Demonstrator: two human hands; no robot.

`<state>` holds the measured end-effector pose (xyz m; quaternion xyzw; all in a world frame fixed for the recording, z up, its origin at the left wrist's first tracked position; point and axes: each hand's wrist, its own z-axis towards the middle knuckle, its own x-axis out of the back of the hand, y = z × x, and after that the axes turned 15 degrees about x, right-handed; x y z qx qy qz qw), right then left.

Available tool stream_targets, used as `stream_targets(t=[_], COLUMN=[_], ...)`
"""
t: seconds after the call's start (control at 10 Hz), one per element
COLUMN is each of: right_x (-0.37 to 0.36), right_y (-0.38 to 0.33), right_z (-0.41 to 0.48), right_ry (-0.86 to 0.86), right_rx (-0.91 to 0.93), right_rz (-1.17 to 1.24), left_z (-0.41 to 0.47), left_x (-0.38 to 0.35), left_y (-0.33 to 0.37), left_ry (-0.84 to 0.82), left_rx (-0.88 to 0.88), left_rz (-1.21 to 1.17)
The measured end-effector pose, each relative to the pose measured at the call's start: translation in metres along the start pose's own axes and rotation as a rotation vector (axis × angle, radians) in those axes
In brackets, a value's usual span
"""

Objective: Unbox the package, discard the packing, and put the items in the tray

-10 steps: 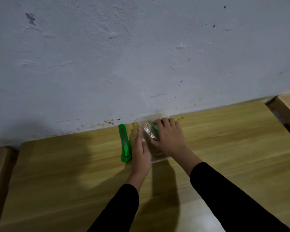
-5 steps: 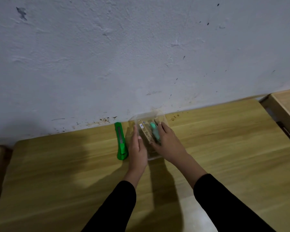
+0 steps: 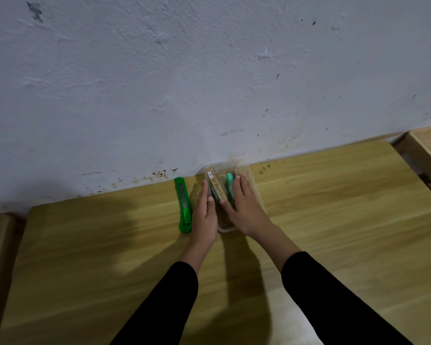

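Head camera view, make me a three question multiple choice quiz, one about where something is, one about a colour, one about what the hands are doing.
1. Where does the utility knife lie?
A. Inside the clear tray
B. On the table, left of the clear tray
C. In the right hand

2. What colour is the utility knife?
A. Red
B. Black
C. Green

3. What is the left hand doing?
A. Resting open against the left side of the clear tray
B. Gripping the utility knife
C. Lifted off toward the wall

Answers:
1 B, the knife lies flat on the wooden table just left of the tray.
2 C, its body is bright green.
3 A, the left hand is flat beside the tray, while the right hand reaches in over the brown box.
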<state>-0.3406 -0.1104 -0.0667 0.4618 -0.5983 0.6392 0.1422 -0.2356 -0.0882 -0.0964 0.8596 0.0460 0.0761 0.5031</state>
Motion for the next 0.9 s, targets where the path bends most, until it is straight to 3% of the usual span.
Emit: stream_targets(t=[0.2,0.5,0.9], right_x=[-0.012,-0.010,0.011], right_y=[0.001,-0.004,-0.020], right_z=[-0.007,0.003,-0.011], right_ry=[0.044,0.026,-0.051], right_rx=[0.046,-0.001,-0.020], right_rz=[-0.067,-0.078,-0.016], left_z=[-0.003,-0.003,-0.021], left_x=[0.004,0.002,0.012], left_y=[0.004,0.006,0.019], left_ry=[-0.078,-0.035,0.035], left_rx=[0.037,0.039,0.037], left_rz=[-0.075,-0.014,0.315])
